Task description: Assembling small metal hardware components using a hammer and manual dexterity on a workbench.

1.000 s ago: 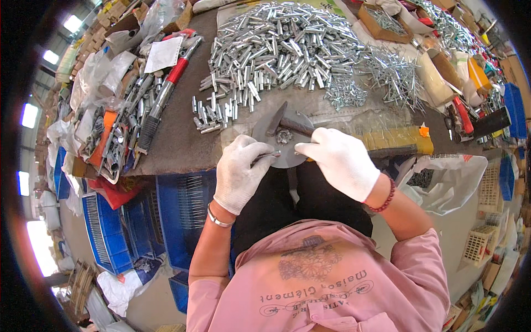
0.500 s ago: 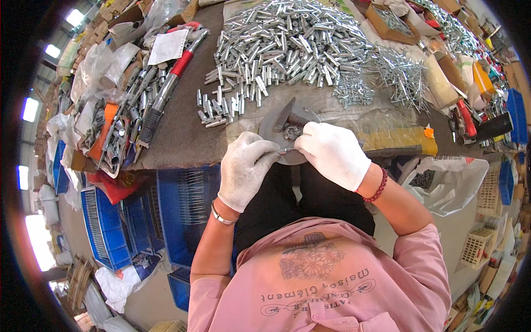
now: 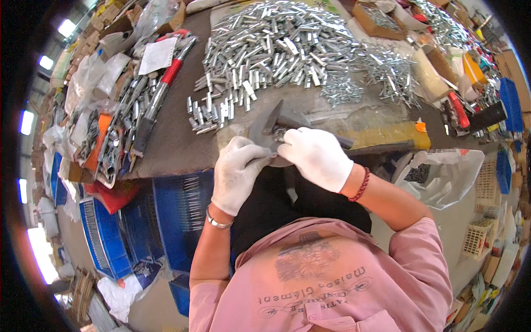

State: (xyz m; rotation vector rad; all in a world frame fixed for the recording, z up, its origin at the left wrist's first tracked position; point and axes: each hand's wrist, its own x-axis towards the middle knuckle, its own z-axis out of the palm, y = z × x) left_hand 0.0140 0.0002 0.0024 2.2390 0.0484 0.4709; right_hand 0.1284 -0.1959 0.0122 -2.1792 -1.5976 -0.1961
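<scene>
Small silvery metal part [image 3: 273, 155] is at the brown-grey bench's [image 3: 177, 152] near edge, pinched by the white-gloved left hand [image 3: 237, 172]; the white-gloved right hand [image 3: 318, 160] adjoins, grip unclear. Brown cardboard box [image 3: 379, 29], far right, holds thin metal pins; white plastic bag [image 3: 462, 185], near right, holds dark pieces. Dark hammer [image 3: 273, 118] rests on grey round plate [image 3: 256, 130] beyond the hands, handle end now exposed, previously hidden

Bright windows [image 3: 26, 123] at L, pale flr [image 3: 451, 221], brownish workbench [image 3: 182, 127]; boxes [image 3: 113, 12] stacked upper L
</scene>
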